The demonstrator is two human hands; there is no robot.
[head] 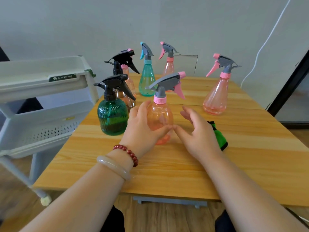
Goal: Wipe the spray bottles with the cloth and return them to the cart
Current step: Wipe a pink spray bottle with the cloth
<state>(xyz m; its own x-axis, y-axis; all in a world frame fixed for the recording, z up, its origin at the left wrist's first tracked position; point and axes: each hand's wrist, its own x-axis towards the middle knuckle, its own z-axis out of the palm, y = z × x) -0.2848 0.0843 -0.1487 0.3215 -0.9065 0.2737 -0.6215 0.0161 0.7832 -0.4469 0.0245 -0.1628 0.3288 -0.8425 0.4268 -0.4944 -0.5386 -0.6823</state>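
Observation:
A round pink spray bottle (pixel 161 114) with a grey and pink trigger stands on the wooden table (pixel 167 173) in front of me. My left hand (pixel 143 126) grips its body from the left, thumb across the front. My right hand (pixel 199 131) hovers just right of the bottle with fingers spread, holding nothing. A green cloth (pixel 220 138) with black edging lies on the table, partly hidden behind my right hand. The white tiered cart (pixel 41 84) stands left of the table.
Several other spray bottles stand on the table: a dark green one (pixel 112 118) at the left, an amber one (pixel 128 99) behind it, a teal one (pixel 147 79), a pink one at the back (pixel 168 67) and a pink cone-shaped one (pixel 217 96) at the right.

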